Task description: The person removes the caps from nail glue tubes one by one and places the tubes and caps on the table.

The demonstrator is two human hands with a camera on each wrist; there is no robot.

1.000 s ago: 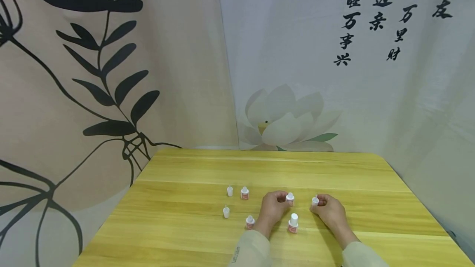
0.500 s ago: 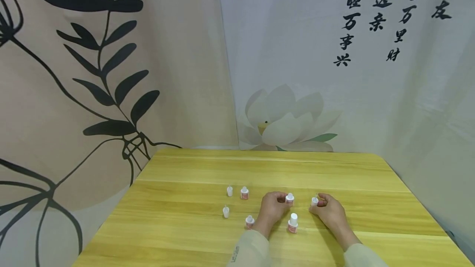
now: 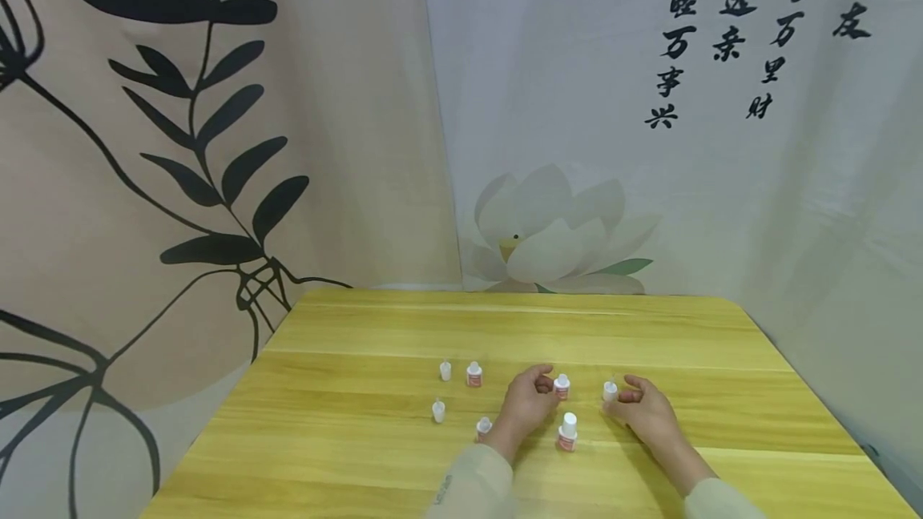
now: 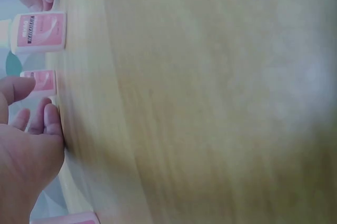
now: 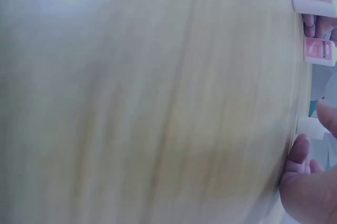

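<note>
My left hand (image 3: 530,405) is beside a small white bottle with a pink label (image 3: 562,388), its cap off. In the left wrist view its thumb and fingers are spread in front of that bottle (image 4: 46,83). A white cap (image 3: 610,392) stands upside down to the right, a thin stem pointing up. My right hand (image 3: 646,411) is at this cap, index finger lifted; in the right wrist view thumb and fingers stand apart around the cap (image 5: 310,126). Between my forearms stands a capped bottle (image 3: 568,432).
An uncapped bottle (image 3: 473,375) stands at the back left, another (image 3: 484,428) by my left wrist, partly hidden. Two upturned caps (image 3: 445,372), one nearer (image 3: 438,412), stand farther left on the wooden table (image 3: 346,439). A printed curtain (image 3: 375,118) hangs behind.
Both hands have loosened: the left fingers have come off the uncapped bottle, and the right fingers have spread away from the upturned cap. Bottle and cap stay where they were.
</note>
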